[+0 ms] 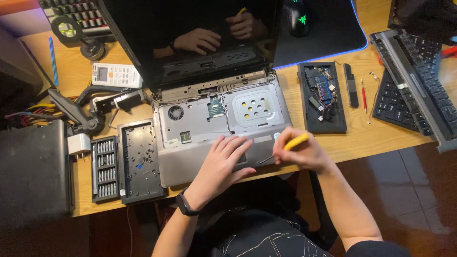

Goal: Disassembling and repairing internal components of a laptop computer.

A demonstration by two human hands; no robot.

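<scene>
An open silver laptop (190,162) with its keyboard removed lies on the wooden desk (376,138), inner frame and a small circuit board (215,108) exposed. My left hand (223,162) rests flat on the palm rest over the touchpad, a black watch on the wrist. My right hand (300,152) grips a yellow-handled screwdriver (295,142), whose tip points left and down at the palm rest's right part. The dark laptop screen (190,38) reflects both hands.
A black bit-set case (104,169) and an open tray holding screws (140,159) lie left of the laptop. A black tray of parts (322,97), a red screwdriver (363,95) and detached keyboards (414,81) sit right. A white remote (116,74) lies at back left.
</scene>
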